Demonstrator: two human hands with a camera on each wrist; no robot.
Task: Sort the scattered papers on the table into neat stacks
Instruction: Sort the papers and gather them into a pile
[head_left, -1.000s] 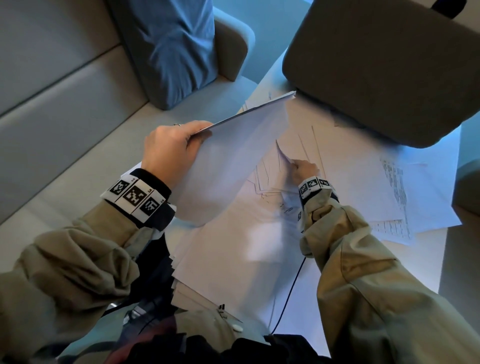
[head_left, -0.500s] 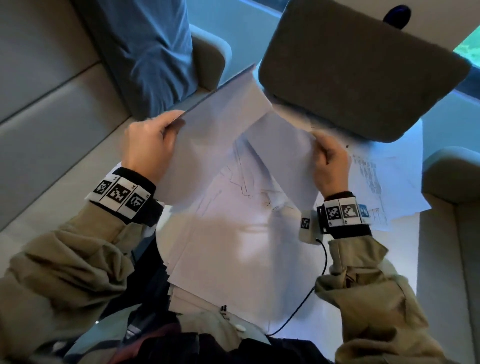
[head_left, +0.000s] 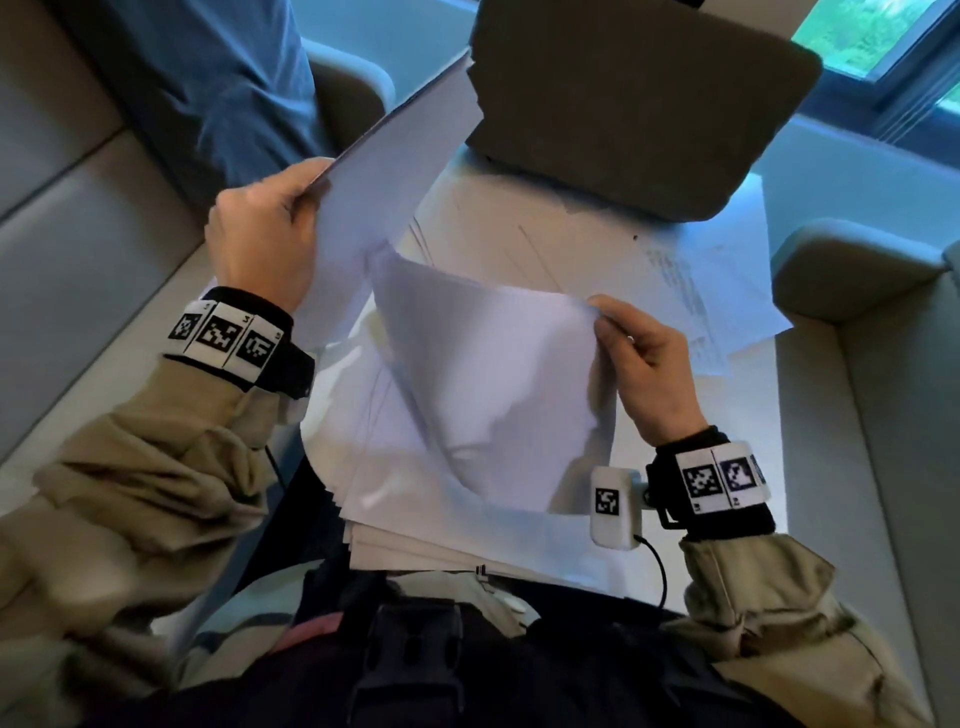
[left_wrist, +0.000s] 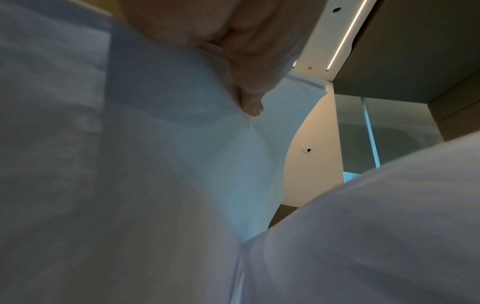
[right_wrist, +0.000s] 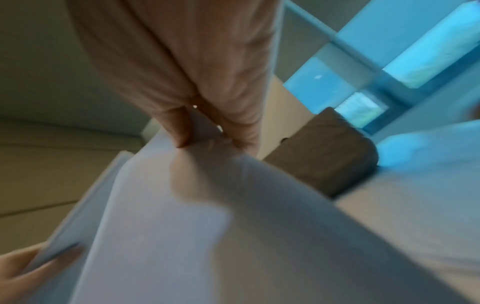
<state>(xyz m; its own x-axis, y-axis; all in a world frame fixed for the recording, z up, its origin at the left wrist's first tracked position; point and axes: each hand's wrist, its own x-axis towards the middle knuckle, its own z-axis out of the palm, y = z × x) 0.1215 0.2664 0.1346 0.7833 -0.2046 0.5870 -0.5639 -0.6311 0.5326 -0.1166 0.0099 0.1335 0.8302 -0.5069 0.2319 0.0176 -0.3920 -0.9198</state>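
Note:
My left hand (head_left: 270, 228) grips a thin sheaf of white papers (head_left: 395, 171), tilted up off the table at the left. My right hand (head_left: 634, 353) pinches the corner of a single white sheet (head_left: 493, 379), which hangs curved above the table between both hands. In the right wrist view the fingers (right_wrist: 182, 131) pinch that sheet's edge (right_wrist: 207, 185). The left wrist view shows my left hand (left_wrist: 249, 61) against the held paper (left_wrist: 182, 164). More white papers (head_left: 691, 280), some printed, lie scattered on the table. A loose stack (head_left: 467, 540) lies at the near edge.
A grey chair back (head_left: 634, 104) leans over the far end of the white table (head_left: 758, 467). A grey bench (head_left: 78, 260) with a blue cushion (head_left: 223, 78) runs along the left. Another grey seat (head_left: 857, 322) stands at the right. A window (head_left: 883, 41) is behind.
My right hand lifted one sheet off the scattered papers and drew it back toward me and to the right. The left hand kept hold of its sheaf, tilting it higher.

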